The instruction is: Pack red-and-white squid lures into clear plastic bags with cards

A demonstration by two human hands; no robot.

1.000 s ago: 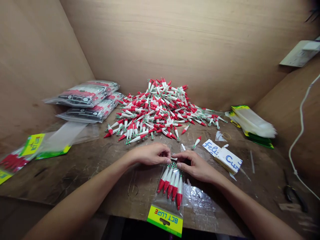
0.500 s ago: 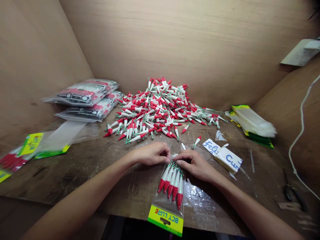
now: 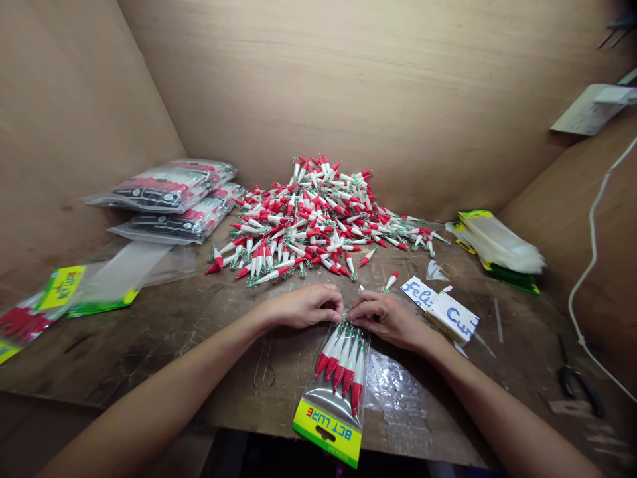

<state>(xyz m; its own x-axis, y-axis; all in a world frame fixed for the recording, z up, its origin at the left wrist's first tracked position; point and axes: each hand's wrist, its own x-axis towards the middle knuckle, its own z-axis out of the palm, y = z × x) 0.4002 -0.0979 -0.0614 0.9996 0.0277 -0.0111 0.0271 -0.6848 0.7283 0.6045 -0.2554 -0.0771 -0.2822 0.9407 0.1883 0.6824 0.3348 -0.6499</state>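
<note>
A clear plastic lure bag with a yellow and green "BCT LURE" header lies at the table's front edge, header toward me. Inside it, several red-and-white squid lures lie side by side, red ends toward the header and green hooks at the far end. My left hand pinches the bag's far end at its left corner. On the right side of that same end, my right hand has its fingers closed on the plastic. The fingertips hide the bag's far edge.
Behind my hands rises a big pile of loose lures. Packed bags are stacked at left, near a filled lure bag. Empty bags, a lettered card block, black-handled pliers and a white cable are at right.
My right hand has shifted slightly, its fingers curling more over the bag's far end. The bag's header has moved a little to the left. My left hand stays nearly in place.
</note>
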